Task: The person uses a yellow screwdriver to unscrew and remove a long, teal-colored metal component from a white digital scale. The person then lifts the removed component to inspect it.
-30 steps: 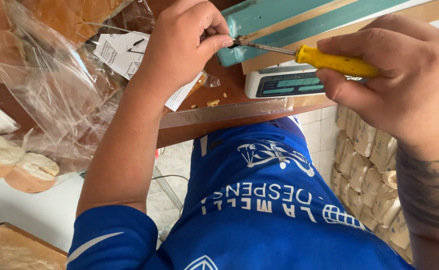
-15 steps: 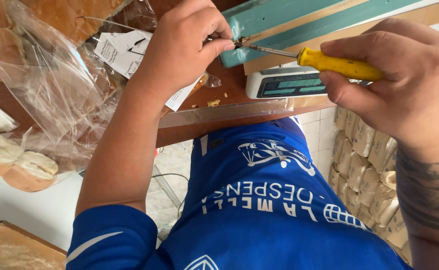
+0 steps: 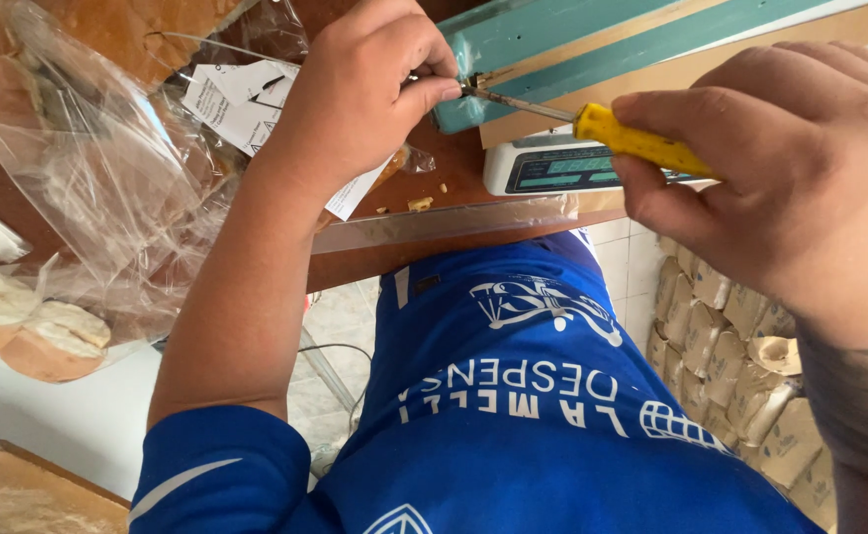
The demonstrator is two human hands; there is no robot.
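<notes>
Right hand: right of frame, fingers wrapped tight around the yellow-handled screwdriver, aiming its blade left.
Left hand: upper centre, thumb and forefinger pinched together at the blade tip, apparently steadying it.
Teal sealer: top of frame, its end meets the tip.
Scale: below the blade.
Bread bags: left, apart.

Blue short-sleeved jersey with white print, white sleeve stripe; dark tattoo on right forearm.
</notes>
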